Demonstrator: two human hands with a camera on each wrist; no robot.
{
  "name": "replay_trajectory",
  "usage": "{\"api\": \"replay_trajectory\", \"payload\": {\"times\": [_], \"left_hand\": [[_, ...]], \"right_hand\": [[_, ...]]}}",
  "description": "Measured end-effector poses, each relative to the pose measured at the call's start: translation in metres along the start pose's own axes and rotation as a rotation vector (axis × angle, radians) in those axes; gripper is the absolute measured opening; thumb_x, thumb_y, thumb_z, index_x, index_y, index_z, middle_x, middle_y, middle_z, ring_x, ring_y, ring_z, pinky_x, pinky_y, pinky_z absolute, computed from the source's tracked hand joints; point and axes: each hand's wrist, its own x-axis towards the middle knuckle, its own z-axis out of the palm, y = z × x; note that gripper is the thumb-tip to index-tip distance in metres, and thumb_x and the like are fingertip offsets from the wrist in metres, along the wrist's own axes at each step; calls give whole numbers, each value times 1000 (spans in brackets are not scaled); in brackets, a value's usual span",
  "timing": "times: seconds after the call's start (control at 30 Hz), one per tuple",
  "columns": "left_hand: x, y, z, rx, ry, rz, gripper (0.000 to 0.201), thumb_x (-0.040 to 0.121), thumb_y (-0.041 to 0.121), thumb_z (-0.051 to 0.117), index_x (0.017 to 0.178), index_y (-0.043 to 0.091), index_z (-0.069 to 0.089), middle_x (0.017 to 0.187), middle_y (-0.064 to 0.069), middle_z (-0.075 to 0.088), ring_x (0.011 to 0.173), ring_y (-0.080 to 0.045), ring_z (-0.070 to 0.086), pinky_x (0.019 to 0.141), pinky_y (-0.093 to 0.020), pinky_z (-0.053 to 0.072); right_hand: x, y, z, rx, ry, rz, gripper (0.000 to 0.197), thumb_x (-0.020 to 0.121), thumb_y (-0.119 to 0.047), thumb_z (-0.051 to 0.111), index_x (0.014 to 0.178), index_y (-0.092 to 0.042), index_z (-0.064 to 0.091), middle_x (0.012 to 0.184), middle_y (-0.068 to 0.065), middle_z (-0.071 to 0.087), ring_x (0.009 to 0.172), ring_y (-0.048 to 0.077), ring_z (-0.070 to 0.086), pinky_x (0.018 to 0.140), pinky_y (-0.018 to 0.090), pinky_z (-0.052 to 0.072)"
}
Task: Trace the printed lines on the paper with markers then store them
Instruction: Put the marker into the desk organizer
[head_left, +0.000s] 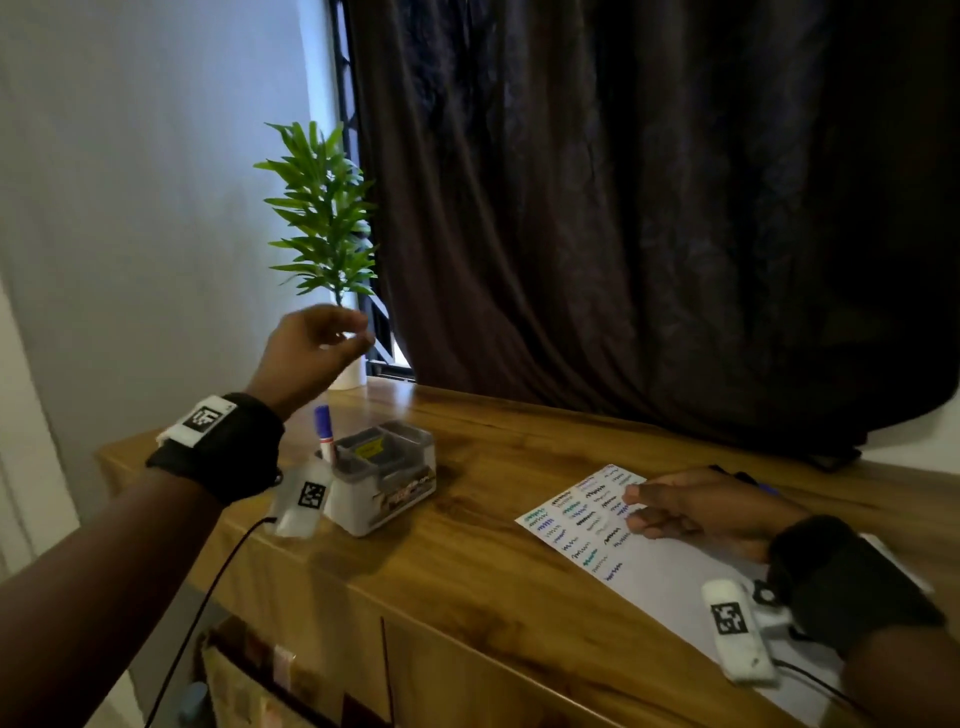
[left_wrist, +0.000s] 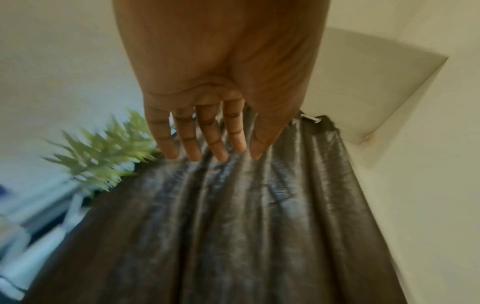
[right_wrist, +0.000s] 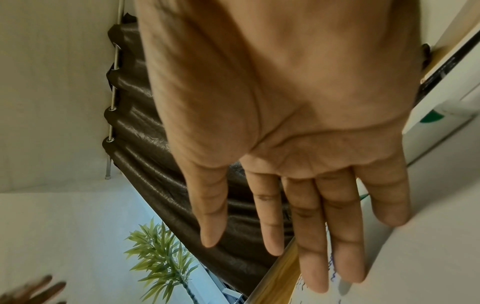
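Behind right hand (head_left: 696, 512), dark markers (head_left: 748, 479) mostly hidden.

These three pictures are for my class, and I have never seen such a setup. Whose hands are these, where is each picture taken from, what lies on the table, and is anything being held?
There is no machine here: a person works with two bare hands, wearing one camera on the head and one on each wrist. The head view looks down at a wooden table. On it lie a paper printed with small squiggly lines and a grey organizer with a blue-capped marker standing in it. A potted plant stands behind. The left hand is raised in the air, holding nothing. The right hand rests on the paper, also holding nothing. The two wrist views look along each palm toward the fingers.
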Motion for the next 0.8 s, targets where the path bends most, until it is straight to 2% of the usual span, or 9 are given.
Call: {"api": "replay_trajectory", "payload": {"times": [0.1,0.17,0.23,0.33,0.4,0.47,0.53,0.67,0.8], "left_hand": [[-2,52,52,-318,-137,73,17,90,12,72,107,10,72,93,-8,75,80,-9,67,72,-22,55],[-11,72,101,-489,-292,30,12,92,7,68,103,11,70,91,-11,73,77,-13,67,64,-24,55],[-22,79,150,-609,-427,-68,12,92,6,67,100,15,70,93,-13,74,79,-20,66,59,-26,55],[-32,77,207,-675,-581,-220,17,92,12,68,109,14,70,101,-7,78,85,-23,69,65,-31,59],[-31,74,234,-759,-680,-307,22,93,16,67,115,13,68,104,-7,77,89,-25,70,72,-36,59],[-30,72,252,-841,-766,-377,25,93,20,68,118,13,68,108,-7,77,90,-25,70,77,-41,57],[-30,70,263,-883,-814,-423,27,93,22,67,119,15,67,111,-6,76,90,-23,71,80,-40,57],[-35,57,271,-882,-894,-457,25,94,22,66,117,14,68,114,-9,75,86,-22,71,75,-37,59],[-37,50,265,-776,-946,-375,22,95,19,64,116,12,68,110,-8,76,87,-22,71,68,-32,59]], "right_hand": [[-2,-2,1,4,29,7,30,95,-25,72,118,-5,73,106,12,81,108,23,75,100,34,58],[-4,-2,0,2,32,3,32,95,-25,73,118,-4,72,110,15,79,105,21,75,98,31,59],[-5,-3,0,9,45,3,33,96,-26,71,119,-3,72,116,19,77,101,19,74,89,25,61],[-6,-3,-5,-12,73,35,33,97,-34,69,120,-10,72,112,12,79,94,18,75,70,21,58],[-5,-2,-15,7,124,32,32,97,-36,68,115,-11,73,101,7,81,79,18,74,61,24,53],[-4,-3,-32,73,239,1,26,99,-30,65,109,-7,73,87,7,78,62,15,68,52,23,47],[-5,-5,-51,115,368,-31,22,103,-25,60,106,-6,72,75,4,73,53,11,59,50,22,39],[-12,0,-80,129,555,-38,22,102,-25,60,105,-8,72,71,1,68,50,9,53,51,24,33],[-12,8,-82,-28,573,-19,18,98,-25,66,100,-9,73,76,4,70,60,16,56,58,29,37]]}}
